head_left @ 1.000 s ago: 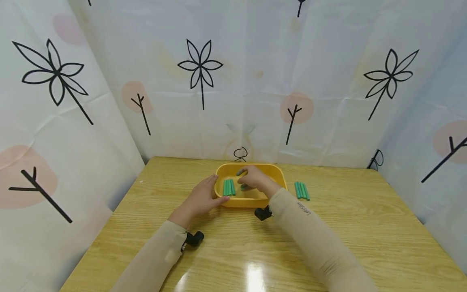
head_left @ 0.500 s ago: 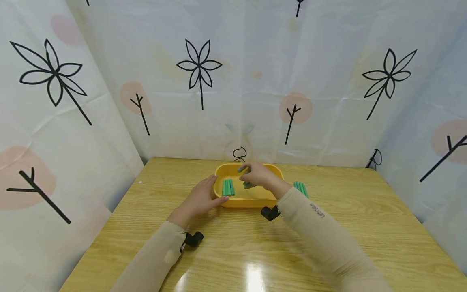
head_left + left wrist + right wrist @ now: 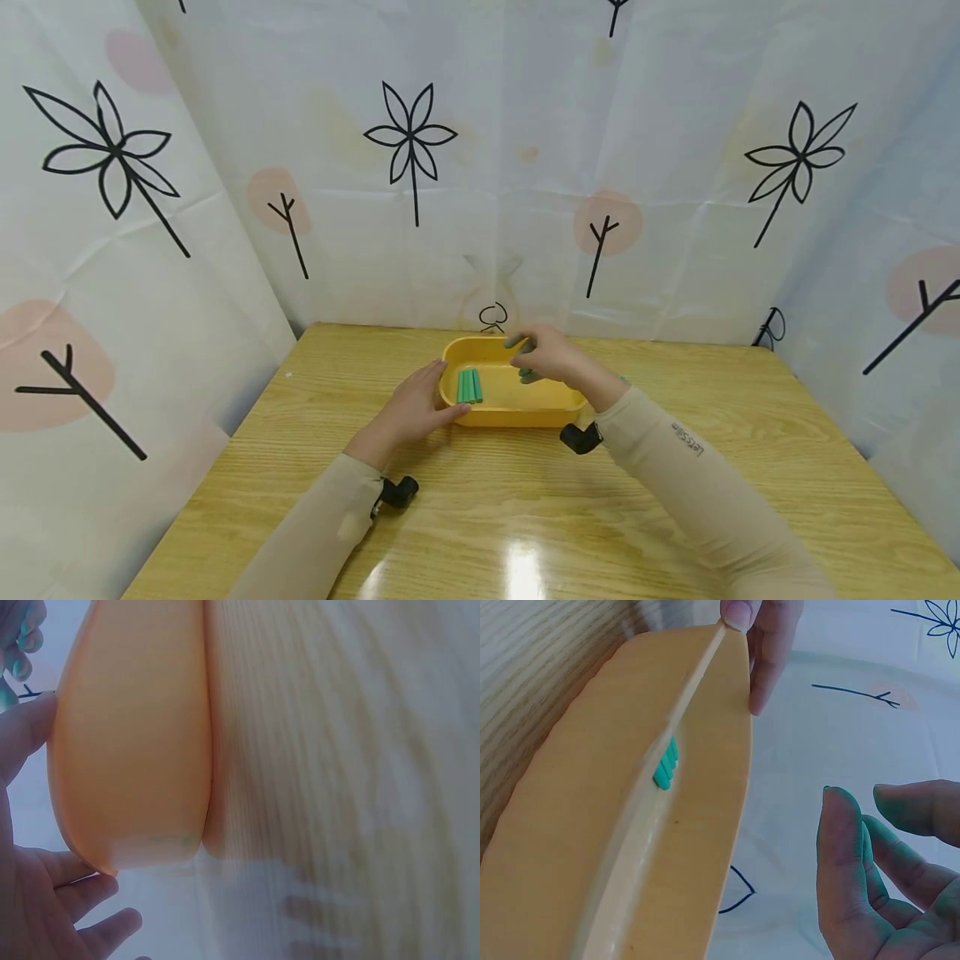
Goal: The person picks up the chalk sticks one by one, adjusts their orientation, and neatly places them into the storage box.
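My left hand point(image 3: 411, 407) grips the left end of a yellow plastic tray point(image 3: 517, 417), thumb on the front rim and fingers at the side. In the left wrist view, its thumb point(image 3: 30, 727) and fingers meet the tray's edge. Several green sticks point(image 3: 470, 387) lie side by side inside the tray's left part; the right wrist view shows these sticks point(image 3: 665, 765) past the rim. Above the tray's right part hovers my right hand point(image 3: 551, 354), fingers loosely bent and nothing between them. Green stains mark its fingertips point(image 3: 841, 814).
More green sticks point(image 3: 622, 379) lie right of the tray, mostly hidden by the right forearm. The wooden table point(image 3: 480, 508) meets a printed cloth backdrop point(image 3: 517, 250) behind. A dark cable point(image 3: 770, 327) stands at the far right corner.
My right hand has drawn back right and slightly up from the middle of the tray, its forearm now covering most of the sticks outside. My left hand keeps its place on the tray.
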A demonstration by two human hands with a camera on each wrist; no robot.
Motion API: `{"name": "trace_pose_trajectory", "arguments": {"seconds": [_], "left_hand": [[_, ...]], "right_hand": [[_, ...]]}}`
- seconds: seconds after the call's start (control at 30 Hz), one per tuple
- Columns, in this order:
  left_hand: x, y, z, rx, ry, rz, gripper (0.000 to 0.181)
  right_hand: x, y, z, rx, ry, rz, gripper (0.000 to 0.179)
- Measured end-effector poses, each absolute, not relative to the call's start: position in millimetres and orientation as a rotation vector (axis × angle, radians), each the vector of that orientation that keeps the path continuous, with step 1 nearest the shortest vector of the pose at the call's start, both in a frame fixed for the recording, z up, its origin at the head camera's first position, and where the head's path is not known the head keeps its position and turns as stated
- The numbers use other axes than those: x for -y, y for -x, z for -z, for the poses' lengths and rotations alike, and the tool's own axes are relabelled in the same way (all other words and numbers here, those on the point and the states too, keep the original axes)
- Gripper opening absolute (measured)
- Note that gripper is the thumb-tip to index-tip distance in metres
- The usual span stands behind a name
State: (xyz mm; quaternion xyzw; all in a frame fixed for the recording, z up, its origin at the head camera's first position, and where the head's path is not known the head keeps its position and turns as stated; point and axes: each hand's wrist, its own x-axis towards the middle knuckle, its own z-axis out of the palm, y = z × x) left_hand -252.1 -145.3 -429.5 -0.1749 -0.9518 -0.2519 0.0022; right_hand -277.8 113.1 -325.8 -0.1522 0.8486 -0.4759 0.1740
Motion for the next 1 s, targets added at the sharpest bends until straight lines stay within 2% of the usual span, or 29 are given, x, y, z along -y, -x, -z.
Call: {"name": "trace_pose_trajectory", "arguments": {"seconds": [1.0], "left_hand": [[145,251,429,2.997,0.513,0.804,0.1]], "right_hand": [[-176,273,296,-2.582,0.426,1.223,0.037]]}}
